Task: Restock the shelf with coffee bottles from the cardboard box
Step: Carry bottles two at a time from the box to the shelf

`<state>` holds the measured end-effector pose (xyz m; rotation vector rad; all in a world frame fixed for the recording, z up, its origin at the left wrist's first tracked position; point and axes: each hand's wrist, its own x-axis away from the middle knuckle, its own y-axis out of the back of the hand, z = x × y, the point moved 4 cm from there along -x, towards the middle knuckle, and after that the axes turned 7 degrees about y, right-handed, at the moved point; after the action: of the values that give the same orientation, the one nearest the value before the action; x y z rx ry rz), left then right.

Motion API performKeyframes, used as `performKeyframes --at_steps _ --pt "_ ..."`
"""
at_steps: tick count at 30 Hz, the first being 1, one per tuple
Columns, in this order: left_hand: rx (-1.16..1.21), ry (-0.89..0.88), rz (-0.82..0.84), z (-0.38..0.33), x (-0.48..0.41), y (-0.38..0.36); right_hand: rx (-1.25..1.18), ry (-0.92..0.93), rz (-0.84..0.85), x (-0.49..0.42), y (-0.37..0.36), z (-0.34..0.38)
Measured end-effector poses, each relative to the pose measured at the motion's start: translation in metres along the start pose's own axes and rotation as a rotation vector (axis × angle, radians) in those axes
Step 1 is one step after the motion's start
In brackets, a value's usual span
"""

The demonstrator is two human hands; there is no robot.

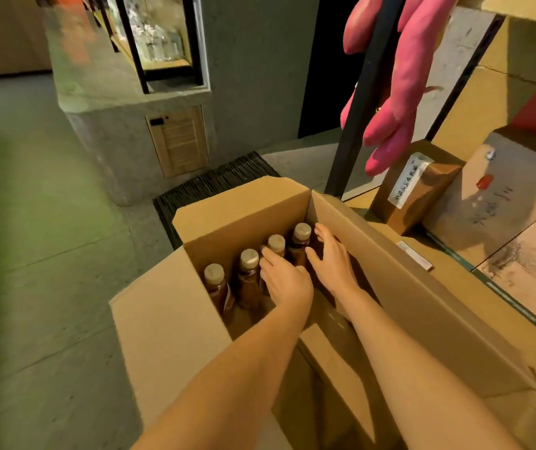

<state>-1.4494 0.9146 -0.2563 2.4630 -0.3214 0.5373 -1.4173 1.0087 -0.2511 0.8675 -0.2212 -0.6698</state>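
Observation:
An open cardboard box (247, 209) stands on the floor in front of me with its flaps spread. Inside, a row of several brown coffee bottles (249, 274) with pale caps stands upright along the far left wall. Both of my arms reach down into the box. My left hand (284, 276) rests over the bottles near the third one, fingers curled around something I cannot make out. My right hand (331, 254) is beside the rightmost bottle (300, 243), fingers spread and touching it, not closed on it.
A black shelf post (362, 102) rises to the right of the box, with pink rubber gloves (399, 92) hanging on it. Stacked cardboard boxes (500, 203) and a small brown carton (417, 186) fill the shelf at right. A dark mat (208, 183) and a concrete counter (124, 125) lie behind.

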Motion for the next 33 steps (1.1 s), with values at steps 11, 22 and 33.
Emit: performKeyframes --at_steps 11,22,33 --pt "0.161 0.127 -0.186 0.017 -0.031 -0.03 -0.078 0.031 -0.069 -0.018 -0.043 -0.025" --pt "0.204 0.08 -0.252 0.013 -0.044 -0.033 -0.103 -0.006 -0.21 -0.021 -0.054 -0.028" --pt "0.288 0.083 -0.242 0.021 -0.039 -0.026 -0.214 -0.024 -0.148 -0.014 -0.044 -0.023"
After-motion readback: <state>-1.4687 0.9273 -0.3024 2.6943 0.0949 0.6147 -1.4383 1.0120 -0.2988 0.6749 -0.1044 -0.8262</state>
